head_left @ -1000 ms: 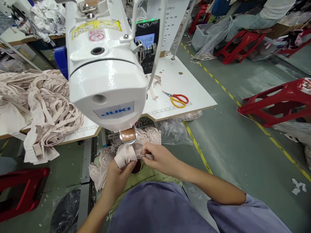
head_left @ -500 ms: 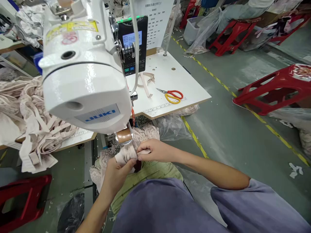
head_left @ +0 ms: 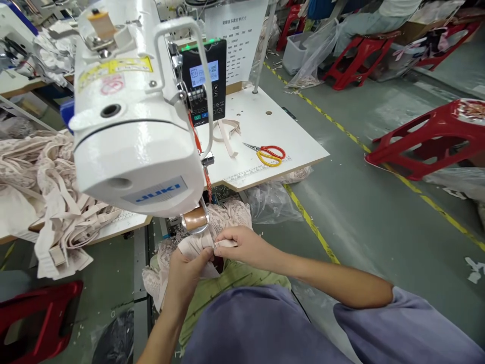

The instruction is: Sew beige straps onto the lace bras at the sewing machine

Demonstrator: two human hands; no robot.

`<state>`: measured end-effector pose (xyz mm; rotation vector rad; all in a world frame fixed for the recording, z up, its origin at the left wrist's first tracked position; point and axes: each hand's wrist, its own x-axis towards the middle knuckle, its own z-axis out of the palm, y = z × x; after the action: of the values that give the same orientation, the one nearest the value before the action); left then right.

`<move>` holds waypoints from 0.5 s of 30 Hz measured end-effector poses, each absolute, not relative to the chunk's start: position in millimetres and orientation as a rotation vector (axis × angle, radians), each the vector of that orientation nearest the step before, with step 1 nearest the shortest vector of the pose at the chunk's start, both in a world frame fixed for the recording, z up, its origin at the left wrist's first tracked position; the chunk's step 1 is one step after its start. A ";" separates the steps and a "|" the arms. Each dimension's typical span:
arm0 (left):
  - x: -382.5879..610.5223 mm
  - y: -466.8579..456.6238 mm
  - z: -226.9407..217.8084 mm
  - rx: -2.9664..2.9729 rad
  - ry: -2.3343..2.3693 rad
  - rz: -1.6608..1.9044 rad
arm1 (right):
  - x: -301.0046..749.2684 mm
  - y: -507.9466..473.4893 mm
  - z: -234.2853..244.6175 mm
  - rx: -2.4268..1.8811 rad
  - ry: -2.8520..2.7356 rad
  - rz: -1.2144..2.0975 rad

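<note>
Just below the head of a white sewing machine (head_left: 136, 156), both hands are at a pale pink lace garment (head_left: 232, 215). My left hand (head_left: 187, 270) is closed on a smooth fabric band (head_left: 192, 244) of it, thumb on top. My right hand (head_left: 242, 246) pinches a narrow pale strap (head_left: 226, 243) close to the left thumb. The garment's lace parts hang over my lap, on both sides of the hands. The machine's needle area is hidden behind its head and the brown-and-metal guard (head_left: 195, 218).
Scissors (head_left: 267, 153) with red and yellow handles lie on the white tabletop (head_left: 299, 136), near a loose strap (head_left: 227, 139). A control panel (head_left: 204, 81) stands behind. Heaped pale garments (head_left: 64, 192) cover the left table. Red stools (head_left: 432, 136) stand on the floor; a seated person (head_left: 373, 25) is at the back.
The camera view has shifted slightly, so the machine sits a little lower. Both hands keep their hold; the right hand's strap end shows a little more.
</note>
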<state>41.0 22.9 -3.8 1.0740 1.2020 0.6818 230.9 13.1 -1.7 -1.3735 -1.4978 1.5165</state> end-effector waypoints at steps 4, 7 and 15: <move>41.2 17.3 8.0 1.103 1.244 0.723 | 229.5 17.6 5.3 -1.345 -1.651 1.277; 31.1 11.0 4.6 0.993 1.241 0.826 | 235.0 28.6 16.0 -1.276 -1.541 1.539; 21.1 -21.2 -26.8 0.552 0.779 1.132 | 237.7 72.9 54.8 -1.019 -1.448 2.044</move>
<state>21.1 -21.2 -26.8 0.5520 0.7789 1.1319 237.7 72.9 54.8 -1.0188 -1.4479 2.0437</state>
